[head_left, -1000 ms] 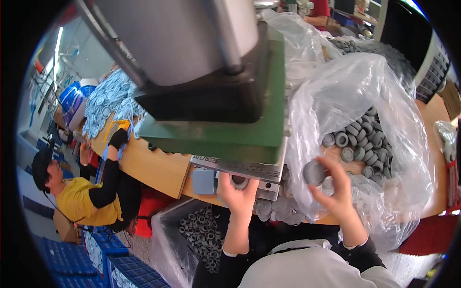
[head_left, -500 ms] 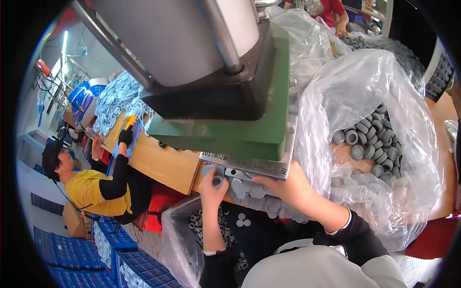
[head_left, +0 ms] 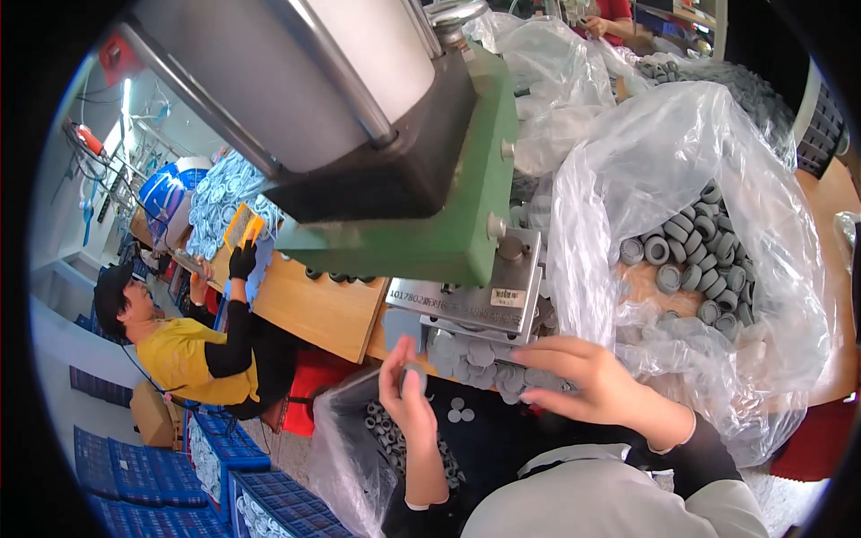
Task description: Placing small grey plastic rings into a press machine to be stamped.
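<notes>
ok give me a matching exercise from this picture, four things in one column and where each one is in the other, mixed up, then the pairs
Things:
1. left hand
2. right hand
3. clear plastic bag
4. green press

Places or states:
A. rises above both hands
B. stands at right, full of grey rings
C. rests on the grey discs under the press
D. holds up one grey ring

Pairs: 1-D, 2-C, 3-B, 4-A

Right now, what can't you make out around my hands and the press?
Head view only:
- The press work area: hidden under its green body.
- The left hand holds a small grey ring; fingers cover most of it.
- The right hand lies over grey discs; whether it grips one is hidden.
- The ring bag: plastic folds blur its contents.
</notes>
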